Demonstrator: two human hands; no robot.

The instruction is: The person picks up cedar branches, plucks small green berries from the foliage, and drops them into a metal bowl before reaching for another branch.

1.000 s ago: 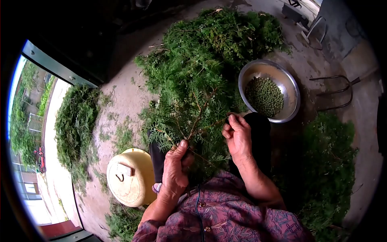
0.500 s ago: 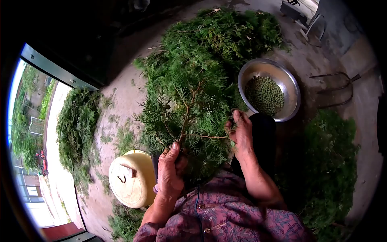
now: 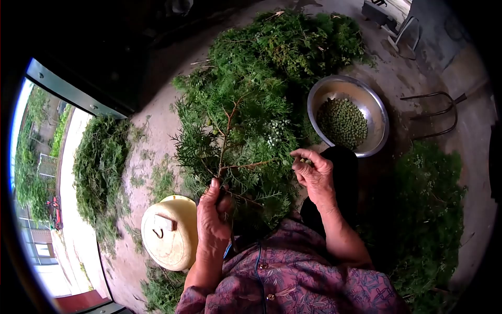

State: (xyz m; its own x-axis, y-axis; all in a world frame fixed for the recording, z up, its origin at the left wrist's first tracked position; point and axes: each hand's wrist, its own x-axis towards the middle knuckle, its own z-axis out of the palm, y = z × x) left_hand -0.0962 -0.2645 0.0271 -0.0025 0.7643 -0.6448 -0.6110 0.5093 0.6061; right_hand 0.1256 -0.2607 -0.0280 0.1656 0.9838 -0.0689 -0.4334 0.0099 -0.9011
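My left hand (image 3: 213,214) is closed around the lower stem of a leafy evergreen branch (image 3: 225,141), which points away from me above my lap. Its brown stem forks, with one side twig stretching right. My right hand (image 3: 319,180) is just right of that twig, apart from it, with thumb and fingers curled together. A bit of green shows between them, seemingly small green cones. Pale green cones (image 3: 277,130) cluster among the foliage just beyond. Past my right hand stands a metal bowl (image 3: 380,137) partly filled with round green cones (image 3: 342,123).
A large heap of cut branches (image 3: 282,52) lies ahead. More greenery is piled at left (image 3: 99,167) and right (image 3: 429,209). A cream-coloured upturned tub (image 3: 170,240) sits by my left arm. A metal fork head (image 3: 452,112) rests on the floor beyond the bowl.
My right hand has come away from the side twig and turned, its fingers now curled in front of my knee. My left hand and the branch have shifted slightly left.
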